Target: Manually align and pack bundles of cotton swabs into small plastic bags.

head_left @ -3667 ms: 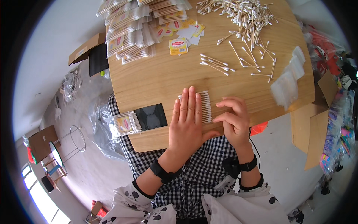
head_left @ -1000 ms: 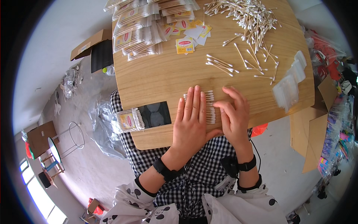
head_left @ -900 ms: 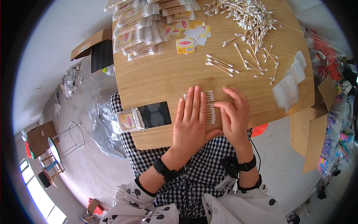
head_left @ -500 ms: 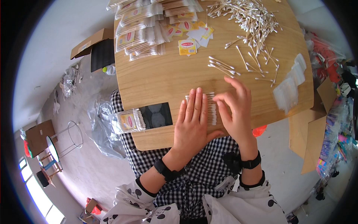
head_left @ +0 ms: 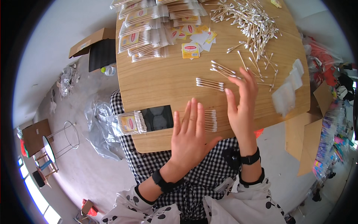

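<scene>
My left hand point(head_left: 189, 132) lies flat, fingers stretched, over part of a row of cotton swabs point(head_left: 210, 120) near the table's front edge. The swabs' right ends stick out beside it; the rest is hidden under the palm. Farther up, a small group of cotton swabs point(head_left: 210, 84) lies side by side. My right hand point(head_left: 243, 102) hovers right of that group, thumb and fingers apart, with nothing visible between them. To the left, a filled clear bag of swabs with a yellow card point(head_left: 129, 123) lies beside a dark rectangular pad point(head_left: 157, 117).
Stacked bags of swabs point(head_left: 140, 37) stand at the far left. Yellow and white cards point(head_left: 190, 50) lie beside them. A heap of loose swabs point(head_left: 257, 30) is at the far right. Empty clear bags point(head_left: 285, 98) lie at the right edge, near an open cardboard box point(head_left: 305, 138).
The small swab group now lies farther up the table, apart from the row. My right hand has moved up and right. My left hand has shifted slightly down toward me.
</scene>
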{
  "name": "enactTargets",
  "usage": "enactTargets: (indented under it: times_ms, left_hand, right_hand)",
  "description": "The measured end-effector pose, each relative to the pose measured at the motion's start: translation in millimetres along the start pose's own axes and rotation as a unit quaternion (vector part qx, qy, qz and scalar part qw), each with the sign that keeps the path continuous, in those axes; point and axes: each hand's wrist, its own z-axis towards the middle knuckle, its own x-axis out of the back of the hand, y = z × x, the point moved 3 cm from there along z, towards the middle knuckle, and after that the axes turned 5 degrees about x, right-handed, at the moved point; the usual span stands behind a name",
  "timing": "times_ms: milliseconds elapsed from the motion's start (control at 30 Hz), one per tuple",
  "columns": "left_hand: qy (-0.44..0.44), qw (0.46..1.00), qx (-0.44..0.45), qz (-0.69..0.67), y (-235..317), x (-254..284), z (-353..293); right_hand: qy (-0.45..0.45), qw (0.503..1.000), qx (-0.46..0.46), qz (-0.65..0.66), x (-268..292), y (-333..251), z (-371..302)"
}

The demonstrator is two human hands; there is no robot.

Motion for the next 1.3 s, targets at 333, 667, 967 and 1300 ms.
enactTargets:
  times_ms: [333, 667, 967, 1300]
  left_hand:
    - [0.174, 0.744, 0.111, -0.636, -32.3, -12.8, -2.0]
    - [0.167, 0.719, 0.101, -0.667, -14.5, -10.6, -3.2]
    - [0.247, 0.695, 0.144, -0.66, -49.4, 1.4, -11.7]
    - [0.33, 0.868, 0.211, -0.305, -129.6, 64.1, -24.8]
  right_hand:
    - [-0.106, 0.989, -0.068, -0.079, -46.9, -47.2, -29.3]
    - [-0.139, 0.988, 0.014, -0.065, -58.3, -62.5, -24.0]
    - [-0.129, 0.99, 0.053, -0.039, -87.6, -90.6, -7.2]
    - [-0.143, 0.982, 0.086, -0.089, -97.2, -97.2, -1.4]
